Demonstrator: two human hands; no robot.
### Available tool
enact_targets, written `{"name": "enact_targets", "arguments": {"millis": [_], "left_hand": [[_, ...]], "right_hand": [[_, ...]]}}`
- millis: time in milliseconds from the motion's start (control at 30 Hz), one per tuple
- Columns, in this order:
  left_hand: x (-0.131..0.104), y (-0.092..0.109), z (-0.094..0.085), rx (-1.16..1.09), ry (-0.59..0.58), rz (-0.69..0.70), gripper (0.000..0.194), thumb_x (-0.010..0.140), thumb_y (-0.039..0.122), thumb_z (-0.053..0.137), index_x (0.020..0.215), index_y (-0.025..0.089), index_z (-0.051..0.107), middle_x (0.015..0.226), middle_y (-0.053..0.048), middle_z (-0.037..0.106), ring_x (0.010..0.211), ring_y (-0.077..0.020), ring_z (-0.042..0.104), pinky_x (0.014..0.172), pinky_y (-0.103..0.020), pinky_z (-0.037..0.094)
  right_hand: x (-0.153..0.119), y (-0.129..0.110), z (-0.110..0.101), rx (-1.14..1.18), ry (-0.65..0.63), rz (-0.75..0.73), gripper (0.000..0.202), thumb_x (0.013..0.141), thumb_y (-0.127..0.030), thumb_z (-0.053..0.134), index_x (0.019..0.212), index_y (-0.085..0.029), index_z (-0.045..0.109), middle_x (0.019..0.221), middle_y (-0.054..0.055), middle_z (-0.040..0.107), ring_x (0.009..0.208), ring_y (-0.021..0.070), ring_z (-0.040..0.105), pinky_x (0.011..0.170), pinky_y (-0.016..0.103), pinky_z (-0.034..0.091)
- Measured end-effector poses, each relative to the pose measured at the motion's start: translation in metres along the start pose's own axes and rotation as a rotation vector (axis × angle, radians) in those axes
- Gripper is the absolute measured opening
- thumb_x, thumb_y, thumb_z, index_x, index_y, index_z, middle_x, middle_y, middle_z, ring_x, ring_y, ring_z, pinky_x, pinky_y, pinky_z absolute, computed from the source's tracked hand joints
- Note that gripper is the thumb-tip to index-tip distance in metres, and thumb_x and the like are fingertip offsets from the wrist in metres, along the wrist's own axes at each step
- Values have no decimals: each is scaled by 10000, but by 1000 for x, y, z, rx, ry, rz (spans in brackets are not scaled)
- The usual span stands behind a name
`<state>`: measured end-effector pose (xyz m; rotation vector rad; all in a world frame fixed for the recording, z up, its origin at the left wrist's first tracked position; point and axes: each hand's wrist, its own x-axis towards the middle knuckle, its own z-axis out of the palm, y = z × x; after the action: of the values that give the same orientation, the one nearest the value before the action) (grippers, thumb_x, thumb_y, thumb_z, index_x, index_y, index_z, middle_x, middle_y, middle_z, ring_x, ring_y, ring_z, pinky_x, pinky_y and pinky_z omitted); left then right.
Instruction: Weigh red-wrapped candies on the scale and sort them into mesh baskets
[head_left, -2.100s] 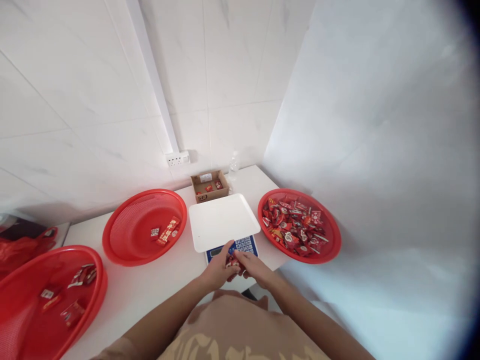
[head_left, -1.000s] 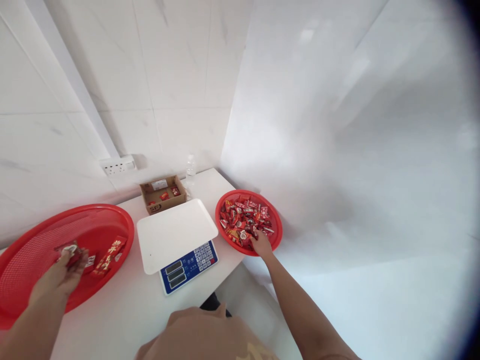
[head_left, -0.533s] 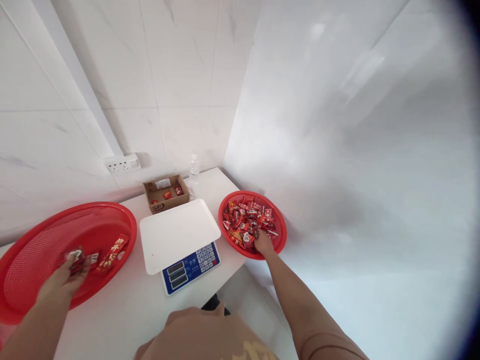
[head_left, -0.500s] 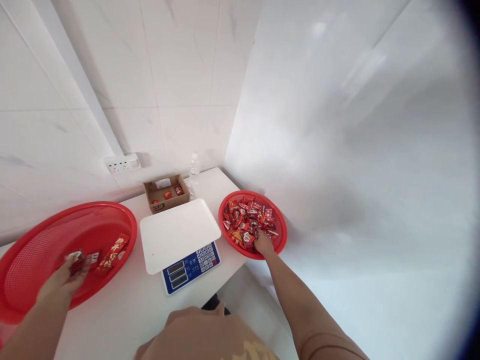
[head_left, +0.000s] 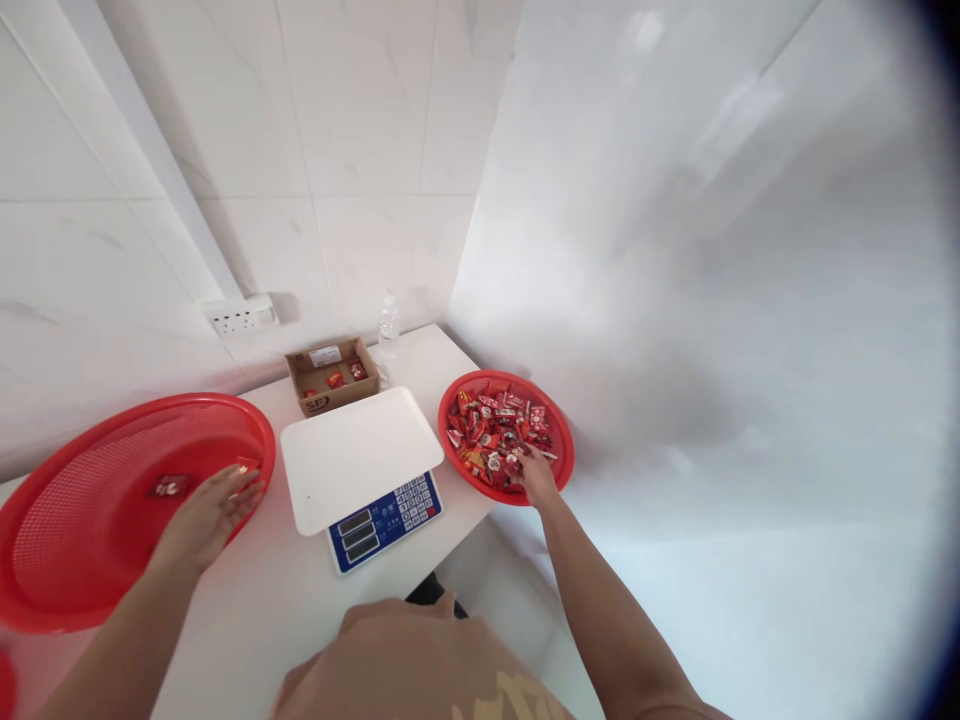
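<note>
On the left is a large red basket (head_left: 75, 440) with a dark red packet (head_left: 169, 486) on its bottom. My left hand (head_left: 217, 510) is over its right side, fingers apart, partly covering a red packet (head_left: 247, 465); I see nothing held in it. The smaller round red basket (head_left: 564, 470) at the right holds many small red packets (head_left: 487, 420). My right hand (head_left: 534, 472) reaches in at its front right, its fingertips among the packets; whether it grips one is unclear. Between the baskets stands a scale with a bare white tray (head_left: 360, 455) and a blue keypad panel (head_left: 386, 522).
Behind the scale, an open cardboard box (head_left: 341, 398) holds a few red packets. A clear bottle (head_left: 388, 325) is beside it near the wall. These stand on a white table (head_left: 247, 610). A socket (head_left: 244, 316) is on the tiled wall.
My left hand has let go of the small packet and moved right across the large basket; that packet lies on the bottom. My right hand has shifted slightly within the small basket.
</note>
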<state>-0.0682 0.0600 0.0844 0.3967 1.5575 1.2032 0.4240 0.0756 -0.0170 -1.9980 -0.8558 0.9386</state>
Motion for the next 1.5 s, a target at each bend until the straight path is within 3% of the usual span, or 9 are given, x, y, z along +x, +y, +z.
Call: {"name": "enact_targets", "arguments": {"millis": [133,267,367,467,700,833,1100,1267,1500], "left_hand": [[-30,-16,41,24,-187,-104,158,822,81,544,958,147,590,813,-42,690,712,-127,661,672,-244,545],[-47,-38,61,125,-331,-154,214,780,161,640,990,153,602,875,-74,690,767,-155,665,740,-285,532],[-55,-49,65,201,-396,-168,286,748,256,690,1004,162,606,917,-76,685,770,-156,657,749,-294,520],[-60,-53,62,231,-421,-167,354,720,317,714,1018,164,600,938,-80,682,769,-158,652,758,-306,514],[-59,-55,52,211,-403,-192,391,682,349,741,1001,173,597,926,-77,680,789,-170,655,785,-318,505],[-66,-58,68,190,-507,-198,418,689,418,724,1014,187,598,943,-80,675,829,-182,651,805,-333,501],[-83,-67,118,122,-793,-186,510,732,457,690,1152,201,553,1244,-135,576,1094,-242,570,868,-371,485],[-83,-67,115,3,-712,-178,408,686,347,758,1028,189,600,1119,-110,652,1006,-232,623,881,-367,483],[-84,-63,111,-68,-707,-221,399,692,301,758,1043,204,597,1142,-87,645,1030,-218,617,901,-346,489]], "right_hand": [[-11,-7,12,-129,-121,-70,574,773,-365,533,1319,-214,444,1179,105,608,949,217,630,771,335,514],[-21,-14,30,-401,-164,-186,864,632,-387,715,1393,-205,349,1410,158,395,1175,275,513,922,374,431],[-23,-15,33,-532,-86,-177,793,628,-278,712,1357,-210,409,1416,172,364,1150,282,536,930,373,416],[-20,-13,26,-497,-74,-205,618,624,-173,660,1227,-215,531,1224,107,562,1056,241,589,892,334,438],[-22,-24,8,-52,69,-82,512,701,-324,587,1187,-182,512,1072,85,652,927,214,632,767,313,505],[-47,-53,16,29,-84,-223,532,692,-351,605,1199,-220,505,1095,59,640,959,208,618,812,328,498],[-132,-96,71,-113,-576,-653,474,613,-231,706,1079,-225,620,1090,57,595,1035,223,551,946,385,415],[-143,-88,84,131,-601,-394,684,614,-305,740,1255,-266,503,1206,54,556,1101,222,530,920,363,444],[-146,-88,85,405,-765,83,529,601,-427,771,1056,-236,581,860,7,619,633,103,551,495,206,385]]}}
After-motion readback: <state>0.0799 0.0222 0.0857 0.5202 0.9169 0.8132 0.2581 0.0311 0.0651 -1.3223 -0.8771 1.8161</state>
